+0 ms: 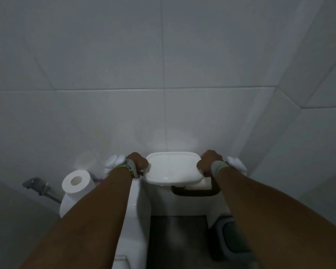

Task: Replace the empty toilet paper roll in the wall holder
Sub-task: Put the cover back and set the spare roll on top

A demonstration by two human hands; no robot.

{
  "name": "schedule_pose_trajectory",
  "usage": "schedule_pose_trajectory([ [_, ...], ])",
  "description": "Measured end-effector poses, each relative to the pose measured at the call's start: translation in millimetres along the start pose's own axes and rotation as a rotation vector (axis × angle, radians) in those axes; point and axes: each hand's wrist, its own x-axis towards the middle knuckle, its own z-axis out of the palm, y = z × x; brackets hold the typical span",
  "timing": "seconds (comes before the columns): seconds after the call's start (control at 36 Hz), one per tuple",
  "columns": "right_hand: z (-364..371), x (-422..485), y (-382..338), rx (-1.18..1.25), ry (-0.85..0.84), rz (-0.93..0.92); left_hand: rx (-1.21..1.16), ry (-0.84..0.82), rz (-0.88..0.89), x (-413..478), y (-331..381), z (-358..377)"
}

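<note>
The white wall holder [172, 168] hangs on the tiled wall, seen from above, with a flat lid on top and a dark bar [194, 193] below its front. My left hand [138, 163] grips the holder's left edge and my right hand [208, 162] grips its right edge, fingers curled under. A pale roll [199, 184] shows beneath the lid on the right; how much paper it carries cannot be told. A full white toilet paper roll [76, 182] stands upright on the toilet tank at the left.
The white toilet tank [136, 206] sits under my left forearm. A grey bidet sprayer [37, 186] hangs at the far left. A grey bin [229, 237] stands on the dark floor at the lower right. Tiled walls close in on both sides.
</note>
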Motion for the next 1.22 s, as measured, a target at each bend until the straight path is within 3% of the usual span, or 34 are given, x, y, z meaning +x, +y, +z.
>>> schedule_pose_trajectory([
  [0.25, -22, 17, 60, -0.025, 0.040, 0.049, 0.221, -0.007, 0.042, 5, 25, 55],
  [0.53, -20, 28, 88, -0.045, 0.028, 0.071, 0.195, -0.110, 0.030, 29, 22, 80],
  [0.67, -15, 35, 91, -0.029, 0.037, 0.075, 0.157, -0.018, 0.040, 29, 24, 84],
  [1.22, -12, 48, 91, -0.061, 0.063, 0.082, 0.127, -0.026, 0.014, 31, 23, 83],
])
